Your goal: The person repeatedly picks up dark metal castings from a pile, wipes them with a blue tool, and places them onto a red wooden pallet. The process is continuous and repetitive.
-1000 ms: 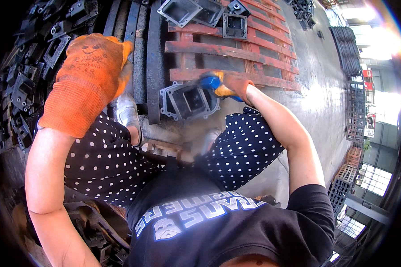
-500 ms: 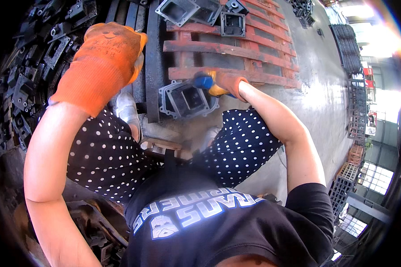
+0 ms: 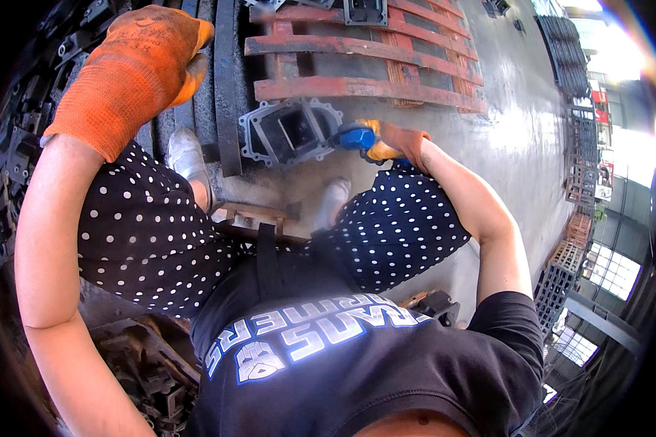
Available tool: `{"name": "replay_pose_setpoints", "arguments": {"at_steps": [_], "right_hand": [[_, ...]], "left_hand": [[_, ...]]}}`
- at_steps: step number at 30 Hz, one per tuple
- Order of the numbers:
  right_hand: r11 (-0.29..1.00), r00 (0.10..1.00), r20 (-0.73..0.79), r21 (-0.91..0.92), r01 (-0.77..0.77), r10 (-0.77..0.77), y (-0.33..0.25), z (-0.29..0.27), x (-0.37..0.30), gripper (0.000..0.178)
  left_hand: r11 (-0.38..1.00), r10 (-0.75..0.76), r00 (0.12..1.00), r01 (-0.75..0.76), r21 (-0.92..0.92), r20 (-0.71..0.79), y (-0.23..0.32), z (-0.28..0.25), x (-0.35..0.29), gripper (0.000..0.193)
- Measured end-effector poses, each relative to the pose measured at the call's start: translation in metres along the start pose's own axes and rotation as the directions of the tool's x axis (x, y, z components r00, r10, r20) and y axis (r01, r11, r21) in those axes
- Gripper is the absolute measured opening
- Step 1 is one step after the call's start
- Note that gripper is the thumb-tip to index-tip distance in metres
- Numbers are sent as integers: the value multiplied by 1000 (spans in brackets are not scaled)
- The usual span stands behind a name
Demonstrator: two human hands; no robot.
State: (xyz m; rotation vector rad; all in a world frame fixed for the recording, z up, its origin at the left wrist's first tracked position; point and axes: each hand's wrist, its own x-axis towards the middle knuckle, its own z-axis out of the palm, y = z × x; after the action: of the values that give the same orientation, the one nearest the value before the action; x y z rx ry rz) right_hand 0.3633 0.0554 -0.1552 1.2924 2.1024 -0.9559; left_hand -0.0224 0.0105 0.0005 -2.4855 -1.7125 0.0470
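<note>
My left hand (image 3: pixel 157 58), in an orange knit-cuffed glove, is raised beside a heap of dark castings. Its fingers and thumb curl inward; whatever is in them is hidden behind the glove's back. My right hand (image 3: pixel 390 142), in a glove with an orange cuff, is closed around a blue, rounded thing (image 3: pixel 356 138) with a dark end. Its exact kind does not show. That dark end points at the right rim of a grey metal casting housing (image 3: pixel 324 148), hollow inside with a flange and bolt holes; whether they touch I cannot tell.
Dark metal rails (image 3: pixel 227 87) run away beyond my left foot (image 3: pixel 186 154). A worn red pallet (image 3: pixel 321 87) lies ahead, with another square casting (image 3: pixel 365 12) on it. Dark castings (image 3: pixel 22 149) are heaped at the left. Stacked crates (image 3: pixel 554 291) line the far right.
My right hand with the blue thing has drawn right, away from the housing's middle. The whole view has shifted, so pallet and housing appear higher and further left. My left hand stays curled.
</note>
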Motion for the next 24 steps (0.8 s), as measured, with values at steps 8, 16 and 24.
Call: {"name": "replay_pose_setpoints", "arguments": {"at_steps": [8, 16, 24], "right_hand": [[997, 999, 32, 76, 12, -15, 38, 49, 14, 44], [988, 991, 4, -68, 137, -137, 70, 67, 24, 41], [972, 993, 91, -228, -56, 79, -40, 11, -25, 47]], "left_hand": [[998, 45, 999, -47, -52, -27, -4, 25, -3, 23], [998, 61, 997, -62, -22, -52, -10, 25, 3, 22], [999, -24, 1000, 24, -28, 8, 1, 8, 0, 22]]}}
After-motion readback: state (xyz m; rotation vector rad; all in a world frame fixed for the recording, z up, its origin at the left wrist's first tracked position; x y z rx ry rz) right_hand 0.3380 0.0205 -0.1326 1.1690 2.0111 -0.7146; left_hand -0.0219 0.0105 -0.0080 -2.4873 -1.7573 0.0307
